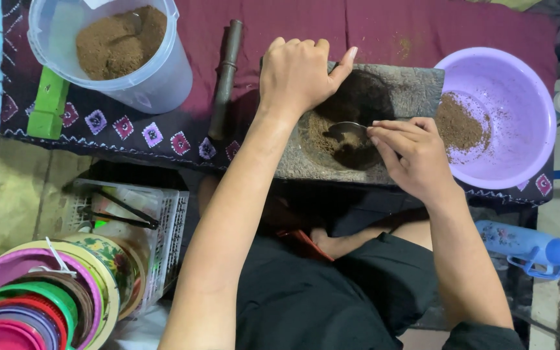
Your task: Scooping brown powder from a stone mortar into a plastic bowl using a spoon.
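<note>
- Two hands of mine are at the stone mortar (pixel 416 91), a grey slab with a round hollow, which sits on the maroon patterned cloth (pixel 384 29) in front of me.
- My left hand (pixel 296 74) is clamped over the far rim of the mortar — fingers curled on the stone, thumb stretched toward the hollow — gripping the slab itself.
- My right hand (pixel 413 155) pinches the handle of a metal spoon (pixel 348 129); the spoon's bowl lies down in the hollow, in the brown powder (pixel 322 133) gathered there.
- Just to the right of the mortar stands a lilac plastic bowl (pixel 520 162), with a smaller heap of the same brown powder against its left wall.
- A dark pestle (pixel 226 78) lies on the cloth left of my left hand, pointing away from me.
- Farther left, a clear plastic bucket (pixel 157 84) holds a large heap of brown powder; a green block (pixel 48 104) lies beside its base.
- Below the cloth's edge on the left is a white basket (pixel 163 220) with dark sticks across it, and nearer to me a stack of coloured round lids (pixel 34 304).
- A blue bottle (pixel 533 249) lies on its side near my right forearm.
- My dark-clothed lap fills the lower middle.
</note>
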